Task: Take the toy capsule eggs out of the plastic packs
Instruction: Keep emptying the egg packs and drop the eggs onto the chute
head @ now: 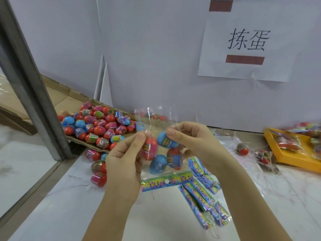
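Nearest the person, both forearms reach in over the white worktop (156, 214) and meet at one plastic pack (156, 126) held in the air. The left hand (125, 159) has its fingers curled, thumb and forefinger pinching the film at the pack's left edge. The right hand (191, 141) is curled the same way and pinches the right edge, just over a blue egg.

The pack hangs inverted: its printed header card (166, 181) points down toward the person, and the loose clear end stands up and away. Its long axis therefore runs from the card up to the clear end, and the four toy capsule eggs (165, 141) inside, two blue-topped and two red-topped, sit below the pinching fingertips, between the two hands. Neither hand is nearer; the eggs would have to travel up past the fingers to get out. Whether the upper end is already open I cannot tell.

Just beyond on the right lies a fan of emptied wrappers (203, 188), about seven, overlapping. On the left, four loose eggs (98, 178) lie on the worktop. Behind them a cardboard tray (83, 141) holds a heap of several dozen. Farther right, two small packs (243, 149) lie near a yellow tray (284, 160) of more packs. A paper sign (246, 40) hangs on the wall
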